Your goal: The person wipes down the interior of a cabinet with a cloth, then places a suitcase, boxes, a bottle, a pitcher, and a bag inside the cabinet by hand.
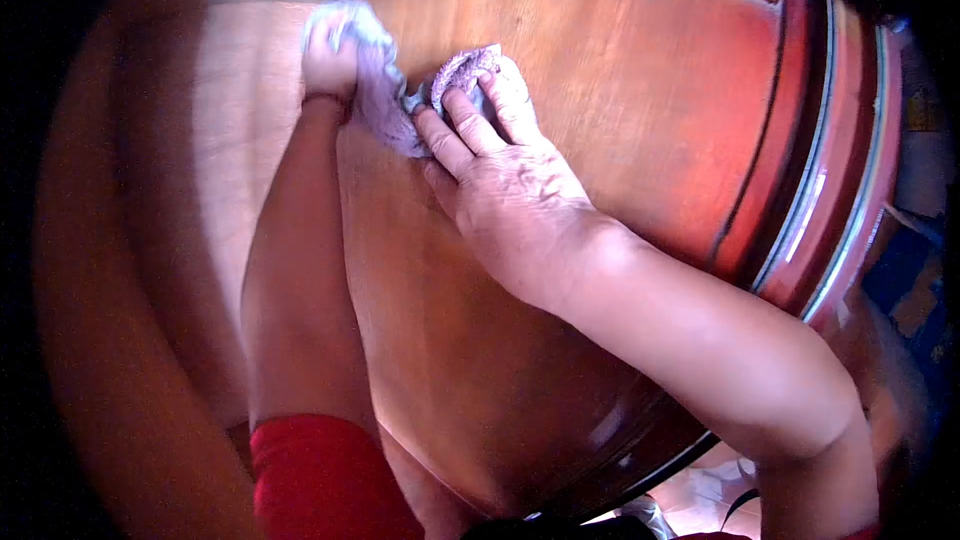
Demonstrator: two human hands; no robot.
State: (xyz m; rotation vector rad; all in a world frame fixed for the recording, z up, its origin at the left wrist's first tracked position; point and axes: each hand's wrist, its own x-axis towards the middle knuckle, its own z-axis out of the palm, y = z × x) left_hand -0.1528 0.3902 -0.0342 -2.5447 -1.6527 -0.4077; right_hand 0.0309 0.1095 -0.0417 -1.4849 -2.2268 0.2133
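Note:
A crumpled pale purple and white cloth [382, 105] lies against a large, curved piece of glossy varnished wood [620, 90]. My left hand [328, 62], at the end of the bare arm with a red sleeve, is closed around the cloth's left end; most of its fingers are hidden by the fabric. My right hand [510, 175] presses down on the bunched right part of the cloth, fingers bent over it. Between the hands the fabric looks joined, though the right hand partly covers it. Both hands are on the upper middle of the wood.
On the right the wood ends in a rounded, striped dark rim [825, 160]. A paler, lit wooden surface [230, 100] curves away at the left. Below the right forearm, a bit of light floor [700, 500] shows. Dark blue material [905, 270] is at the far right.

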